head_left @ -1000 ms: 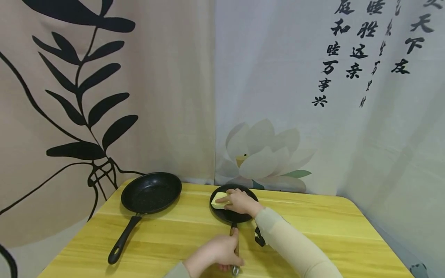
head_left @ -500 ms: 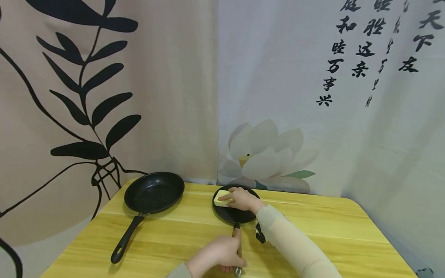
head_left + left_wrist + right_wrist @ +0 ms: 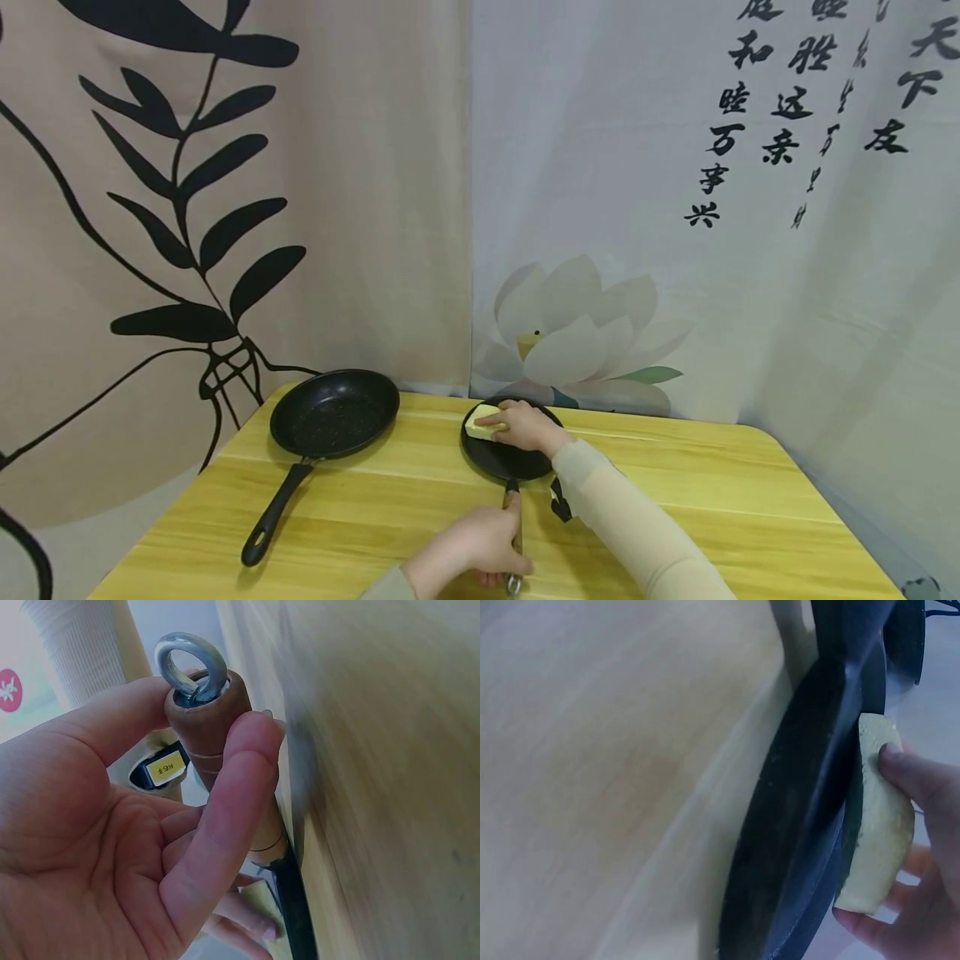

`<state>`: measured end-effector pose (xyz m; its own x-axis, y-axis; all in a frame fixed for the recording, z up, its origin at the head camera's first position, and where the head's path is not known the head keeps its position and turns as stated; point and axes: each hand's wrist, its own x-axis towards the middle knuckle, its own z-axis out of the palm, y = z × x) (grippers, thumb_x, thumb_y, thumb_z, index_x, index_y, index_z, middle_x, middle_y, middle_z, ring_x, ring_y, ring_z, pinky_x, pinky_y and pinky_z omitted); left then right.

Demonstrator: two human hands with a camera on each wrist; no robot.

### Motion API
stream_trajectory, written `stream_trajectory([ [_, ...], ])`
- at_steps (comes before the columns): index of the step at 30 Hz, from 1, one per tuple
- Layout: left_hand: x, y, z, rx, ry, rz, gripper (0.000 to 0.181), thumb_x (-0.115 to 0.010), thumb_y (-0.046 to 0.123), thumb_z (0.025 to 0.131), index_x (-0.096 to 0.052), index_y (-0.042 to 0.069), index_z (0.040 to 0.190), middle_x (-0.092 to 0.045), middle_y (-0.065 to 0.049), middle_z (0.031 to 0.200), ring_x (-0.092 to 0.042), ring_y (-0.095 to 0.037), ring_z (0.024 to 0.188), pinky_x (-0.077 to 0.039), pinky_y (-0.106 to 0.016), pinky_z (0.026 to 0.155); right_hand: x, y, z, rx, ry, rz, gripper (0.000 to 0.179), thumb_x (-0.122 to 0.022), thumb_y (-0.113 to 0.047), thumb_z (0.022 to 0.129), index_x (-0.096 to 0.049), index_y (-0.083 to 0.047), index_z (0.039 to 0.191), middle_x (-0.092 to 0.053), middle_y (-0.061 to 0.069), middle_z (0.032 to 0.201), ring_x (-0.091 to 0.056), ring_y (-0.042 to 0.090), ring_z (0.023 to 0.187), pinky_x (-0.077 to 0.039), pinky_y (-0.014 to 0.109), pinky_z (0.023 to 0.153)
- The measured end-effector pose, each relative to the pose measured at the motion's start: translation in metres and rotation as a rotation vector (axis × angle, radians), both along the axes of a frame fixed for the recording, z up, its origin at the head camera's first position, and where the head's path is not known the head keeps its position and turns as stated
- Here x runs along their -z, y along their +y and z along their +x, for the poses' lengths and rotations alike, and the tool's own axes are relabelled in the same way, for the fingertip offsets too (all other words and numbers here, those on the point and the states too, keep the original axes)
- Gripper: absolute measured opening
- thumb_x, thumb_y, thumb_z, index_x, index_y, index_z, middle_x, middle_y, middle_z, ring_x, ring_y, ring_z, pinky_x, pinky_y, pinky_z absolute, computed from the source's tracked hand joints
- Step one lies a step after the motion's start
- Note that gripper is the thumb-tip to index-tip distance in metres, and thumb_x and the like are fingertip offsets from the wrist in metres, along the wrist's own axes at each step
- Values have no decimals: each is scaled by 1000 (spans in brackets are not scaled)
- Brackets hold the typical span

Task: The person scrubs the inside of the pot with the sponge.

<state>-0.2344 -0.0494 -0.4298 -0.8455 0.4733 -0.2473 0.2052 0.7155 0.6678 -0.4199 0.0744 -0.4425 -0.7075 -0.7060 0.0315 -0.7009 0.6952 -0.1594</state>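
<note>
The yellow sponge [image 3: 874, 847] is pinched by the R grip [image 3: 527, 427] in the small pan [image 3: 495, 461], whose wood handle [image 3: 201, 724], on the pan's near side, is held by the L grip [image 3: 487, 540], but w/ too hard a push the pan could be tipped or slid.

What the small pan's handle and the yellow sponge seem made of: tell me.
Handle: probably wood, smooth brown with scored lines; its end ring looks like metal, grey and shiny. Sponge: likely soft foam, matte and pale with a slightly ragged edge.
</note>
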Motion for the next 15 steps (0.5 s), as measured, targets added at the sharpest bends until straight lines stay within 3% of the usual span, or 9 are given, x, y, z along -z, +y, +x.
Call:
stream_trajectory([
  [10, 2, 2, -1, -3, -10, 34, 95, -77, 26, 82, -21, -13, 148, -62, -1, 56, -56, -15, 39, -49, -30, 39, -1, 0, 0, 19, -14, -15, 41, -63, -27, 96, -59, -28, 136, -46, 23, 139, -49, 42, 121, -48, 51, 93],
  [15, 7, 0, -6, 40, -11, 30, 86, -76, 28, 84, -30, -3, 149, -62, 0, 58, -56, -14, 39, -49, -30, 39, -1, 0, 0, 11, 5, -4, 41, -64, -27, 95, -59, -29, 136, -51, 19, 132, -56, 37, 111, -51, 46, 87],
])
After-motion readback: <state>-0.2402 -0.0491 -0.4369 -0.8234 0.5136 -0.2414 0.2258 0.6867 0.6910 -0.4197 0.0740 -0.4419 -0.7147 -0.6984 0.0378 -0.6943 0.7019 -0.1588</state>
